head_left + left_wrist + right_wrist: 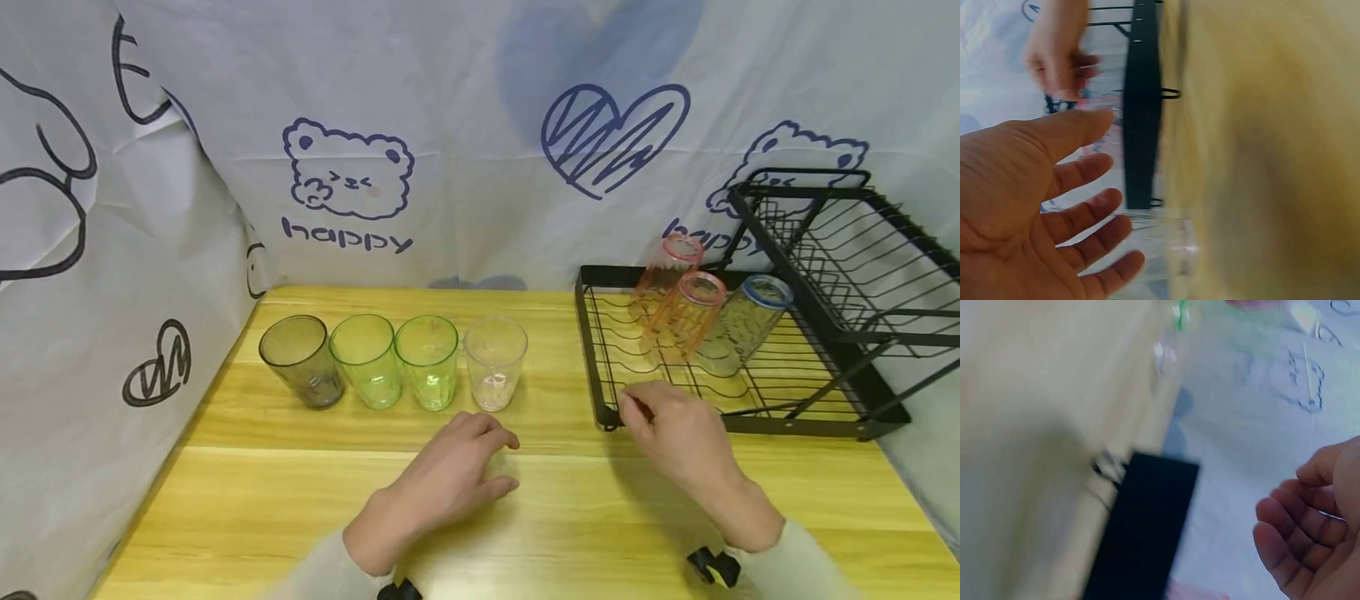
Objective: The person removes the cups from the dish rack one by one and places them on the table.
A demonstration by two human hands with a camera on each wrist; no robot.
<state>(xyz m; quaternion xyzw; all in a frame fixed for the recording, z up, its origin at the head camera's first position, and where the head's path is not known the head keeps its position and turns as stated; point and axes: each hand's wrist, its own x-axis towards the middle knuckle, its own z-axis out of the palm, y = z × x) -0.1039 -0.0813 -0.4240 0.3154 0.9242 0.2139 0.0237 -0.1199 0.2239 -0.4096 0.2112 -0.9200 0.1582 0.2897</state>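
Four kinds of tint do not repeat evenly in the row of upright glasses: a dark grey glass [303, 358], a light green glass [367, 362], a brighter green glass [427, 362] and a clear glass [495, 362]. My left hand [453, 467] hovers over the table just in front of the clear glass, fingers spread and bent a little, holding nothing. By the front left corner of the black dish rack [592, 367] is my right hand [678, 437], its fingers loosely curled around nothing. The left wrist view shows the left palm [1004, 200] bare.
Upside down in the rack's lower tier stand a pink glass [663, 279], an orange glass [686, 321] and a blue-rimmed glass [742, 325]. The upper rack tier [862, 258] rises at the right. A printed white cloth [465, 208] hangs behind the wooden table [300, 467].
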